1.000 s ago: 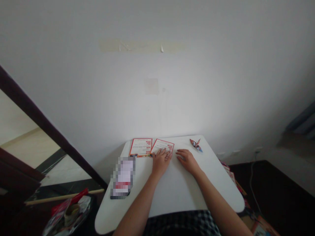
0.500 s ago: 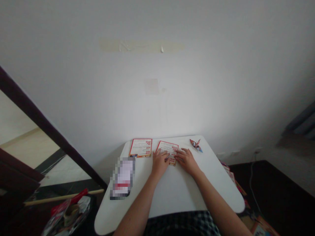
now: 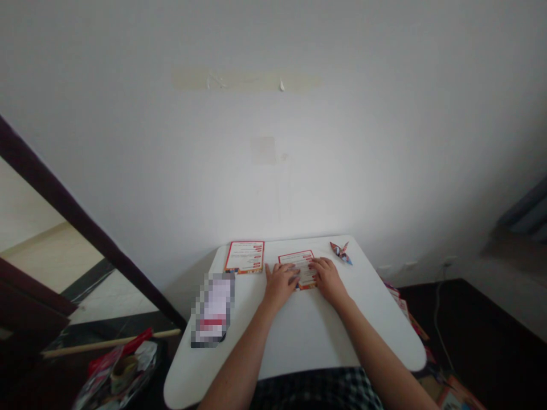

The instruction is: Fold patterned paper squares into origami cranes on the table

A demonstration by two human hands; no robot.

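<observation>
At the lower centre of the frame, a blue-and-white checked cloth (image 3: 316, 390) meets the smooth white bench (image 3: 307, 341). Left of centre lies a pixelated, dark-edged oblong object (image 3: 213, 304). The left hand (image 3: 281, 282) and right hand (image 3: 328, 278) rest, fingers slightly bent, on opposite sides of a red-bordered white printed paper sheet (image 3: 306, 277) at lower centre; whether either pinches it, I cannot tell. Beyond, a folded multicoloured paper bird (image 3: 341, 253) sits right of centre.
</observation>
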